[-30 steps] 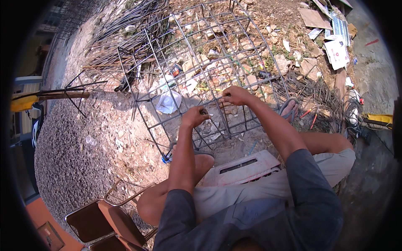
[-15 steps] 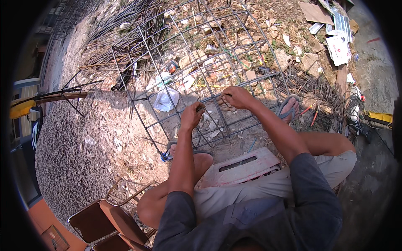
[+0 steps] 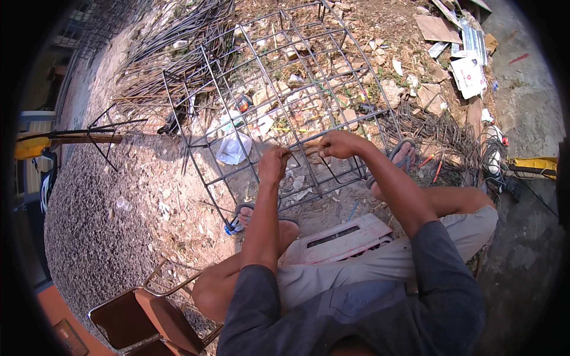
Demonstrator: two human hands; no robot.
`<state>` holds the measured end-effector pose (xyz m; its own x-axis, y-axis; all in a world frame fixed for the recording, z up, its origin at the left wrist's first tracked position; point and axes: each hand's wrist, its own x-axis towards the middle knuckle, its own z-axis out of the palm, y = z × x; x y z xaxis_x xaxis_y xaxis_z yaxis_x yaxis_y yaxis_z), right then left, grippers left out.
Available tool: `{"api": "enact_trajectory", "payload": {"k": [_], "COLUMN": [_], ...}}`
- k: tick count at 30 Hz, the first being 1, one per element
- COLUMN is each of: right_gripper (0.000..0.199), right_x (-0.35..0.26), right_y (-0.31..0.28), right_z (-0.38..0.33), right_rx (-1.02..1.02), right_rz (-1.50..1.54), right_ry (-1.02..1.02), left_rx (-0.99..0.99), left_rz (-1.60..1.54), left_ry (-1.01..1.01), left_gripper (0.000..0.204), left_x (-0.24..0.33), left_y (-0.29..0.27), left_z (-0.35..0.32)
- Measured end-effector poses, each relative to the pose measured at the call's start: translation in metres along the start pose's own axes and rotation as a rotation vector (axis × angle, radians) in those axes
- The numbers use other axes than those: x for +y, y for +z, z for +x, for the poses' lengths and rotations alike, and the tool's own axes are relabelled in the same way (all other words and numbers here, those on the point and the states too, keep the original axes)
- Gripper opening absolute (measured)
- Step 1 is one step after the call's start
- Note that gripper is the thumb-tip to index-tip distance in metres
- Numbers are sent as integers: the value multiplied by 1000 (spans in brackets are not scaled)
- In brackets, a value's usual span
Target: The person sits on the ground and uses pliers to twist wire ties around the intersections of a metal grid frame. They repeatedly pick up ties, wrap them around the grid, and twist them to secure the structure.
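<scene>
A person in a dark shirt and light trousers sits outdoors, leaning over a cage of steel bars (image 3: 279,95) that lies directly ahead of both hands on littered ground. The cage seems longest in the direction away from the person, tilting slightly left toward its far end, while the bar at the fingertips runs crosswise, its right end reaching farther off. Both hands are at the near part of the frame, close beside each other; the right is set slightly farther forward. The left hand (image 3: 273,164) has its fingers curled nearly closed against the steel, though whether it grips the bar or something smaller cannot be told. The right hand (image 3: 341,145) is bent at the wrist, thumb and fingers drawn close together, with a thin dark strip just beneath the fingertips; whether they pinch it is too small to tell. A crumpled white bag (image 3: 234,148) lies left of the left hand, and a pile of loose rods (image 3: 178,50) lies beyond the cage's left side.
</scene>
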<state>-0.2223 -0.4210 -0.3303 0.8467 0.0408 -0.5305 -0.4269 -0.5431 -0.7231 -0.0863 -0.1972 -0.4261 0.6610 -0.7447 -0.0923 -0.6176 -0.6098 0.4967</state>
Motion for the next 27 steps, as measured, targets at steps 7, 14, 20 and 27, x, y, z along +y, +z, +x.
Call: {"api": "enact_trajectory", "payload": {"k": [7, 14, 20, 27], "right_gripper": [27, 23, 19, 15], "right_x": [23, 57, 64, 70], "right_y": [6, 36, 56, 78], "right_z": [20, 65, 69, 73], "right_rx": [-13, 156, 391, 624], "right_rz": [-17, -30, -65, -233], "right_ry": [-60, -166, -3, -76], "left_rx": [50, 63, -30, -218], "left_rz": [10, 75, -170, -397], "left_ry": [38, 22, -122, -323], "left_gripper": [13, 16, 24, 32], "left_x": [-3, 0, 15, 29], "left_y": [13, 5, 5, 28], "left_z": [-3, -7, -10, -9]}}
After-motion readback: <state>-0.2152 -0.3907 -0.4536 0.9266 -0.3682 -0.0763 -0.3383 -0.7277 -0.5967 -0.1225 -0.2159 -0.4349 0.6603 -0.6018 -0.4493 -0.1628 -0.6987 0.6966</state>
